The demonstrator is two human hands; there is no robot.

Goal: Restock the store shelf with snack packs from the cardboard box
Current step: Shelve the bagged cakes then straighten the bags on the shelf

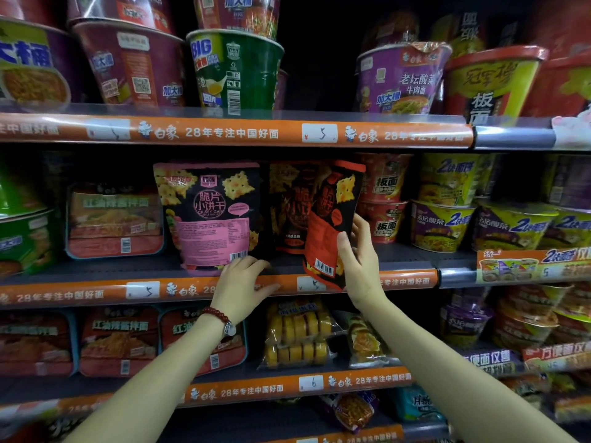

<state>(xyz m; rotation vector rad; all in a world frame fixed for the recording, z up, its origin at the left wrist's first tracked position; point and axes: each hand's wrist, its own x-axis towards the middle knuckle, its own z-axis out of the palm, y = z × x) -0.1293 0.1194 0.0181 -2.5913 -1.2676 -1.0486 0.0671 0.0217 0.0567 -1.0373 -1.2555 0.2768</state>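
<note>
A pink and black cracker pack (pixel 211 215) stands upright on the middle shelf (pixel 96 273). My left hand (pixel 243 282) touches its lower right corner with relaxed, spread fingers, the palm over the shelf's orange edge strip. My right hand (pixel 358 260) grips a red and black cracker pack (pixel 332 219) by its right side, thumb on the front, holding it tilted at the shelf's front edge. Behind that one stands another red and black pack (pixel 287 206), deeper in the shelf. The cardboard box is out of view.
Noodle tubs (pixel 441 225) stand right of the packs and flat noodle trays (pixel 115 219) to their left. Large noodle bowls (pixel 236 68) fill the upper shelf. Below lie bags of yellow cakes (pixel 297 334) and more trays.
</note>
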